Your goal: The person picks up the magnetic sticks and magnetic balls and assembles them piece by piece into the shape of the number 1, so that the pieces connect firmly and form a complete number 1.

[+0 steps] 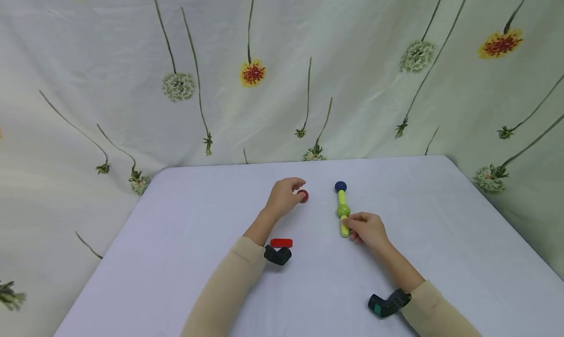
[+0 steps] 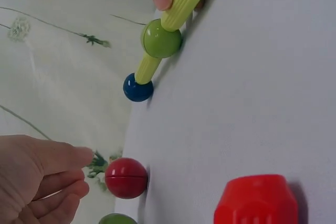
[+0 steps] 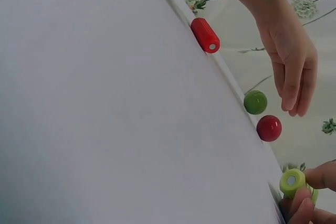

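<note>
L hand [image 1: 281,198] relaxed, grasping nothing; glossy red ball [image 2: 126,178] just R of its fingertips, ctr. of head frame. R hand [image 1: 369,230], nearer chain of yellow-green rods with green/blue balls [image 1: 342,198], pinches its lower rod [image 1: 344,230]; axis approx. vert., R of ctr. Poss. obstruction: loose glossy green ball [image 3: 255,102] adj. to red ball. Red ribbed rod [image 1: 281,243] lower ctr., horiz.

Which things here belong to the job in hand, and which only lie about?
Job, apparently: joined lime rods, green ball, blue ball, held in the right hand; red ball, near the left hand.

Lying about, probably: red rod; loose green ball.
</note>
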`<move>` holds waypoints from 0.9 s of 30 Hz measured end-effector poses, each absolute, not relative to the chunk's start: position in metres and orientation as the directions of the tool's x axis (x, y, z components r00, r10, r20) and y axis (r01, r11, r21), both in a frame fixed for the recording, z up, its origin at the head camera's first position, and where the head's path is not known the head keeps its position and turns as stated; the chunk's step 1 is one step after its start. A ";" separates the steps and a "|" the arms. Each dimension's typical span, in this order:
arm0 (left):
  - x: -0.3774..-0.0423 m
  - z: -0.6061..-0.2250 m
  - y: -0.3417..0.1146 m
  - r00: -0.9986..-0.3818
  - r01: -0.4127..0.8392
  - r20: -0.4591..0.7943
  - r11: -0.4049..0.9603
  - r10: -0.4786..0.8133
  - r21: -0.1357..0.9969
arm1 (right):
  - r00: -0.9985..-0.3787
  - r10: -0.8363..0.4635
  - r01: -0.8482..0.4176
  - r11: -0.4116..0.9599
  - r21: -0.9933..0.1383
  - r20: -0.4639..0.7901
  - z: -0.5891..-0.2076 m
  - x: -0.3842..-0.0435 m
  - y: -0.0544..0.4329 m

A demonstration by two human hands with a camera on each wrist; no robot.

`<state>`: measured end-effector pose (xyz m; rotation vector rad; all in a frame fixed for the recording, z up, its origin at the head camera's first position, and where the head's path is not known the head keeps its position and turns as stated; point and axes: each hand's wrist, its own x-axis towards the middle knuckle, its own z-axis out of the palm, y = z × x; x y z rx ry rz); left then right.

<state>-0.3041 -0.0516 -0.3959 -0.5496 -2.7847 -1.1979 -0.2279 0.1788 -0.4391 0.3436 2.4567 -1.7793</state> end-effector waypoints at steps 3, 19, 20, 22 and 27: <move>-0.309 -0.395 -0.050 -0.932 0.354 0.167 0.711 0.322 0.607 | -0.971 0.132 0.229 0.284 -0.931 -0.198 -0.440 -0.228 0.179; -0.326 -0.403 -0.037 -0.874 0.486 0.088 0.866 0.478 0.116 | -0.975 0.126 0.212 0.265 -0.940 -0.185 -0.445 -0.228 0.176; -0.327 -0.403 -0.037 -0.870 0.491 0.093 0.866 0.484 0.092 | -0.975 0.128 0.212 0.265 -0.941 -0.184 -0.445 -0.228 0.176; -0.327 -0.404 -0.035 -0.867 0.495 0.101 0.867 0.488 0.059 | -0.974 0.130 0.213 0.263 -0.941 -0.184 -0.444 -0.228 0.177; -0.322 -0.403 -0.034 -0.885 0.461 0.135 0.876 0.445 0.141 | -0.975 0.128 0.211 0.260 -0.942 -0.182 -0.443 -0.228 0.179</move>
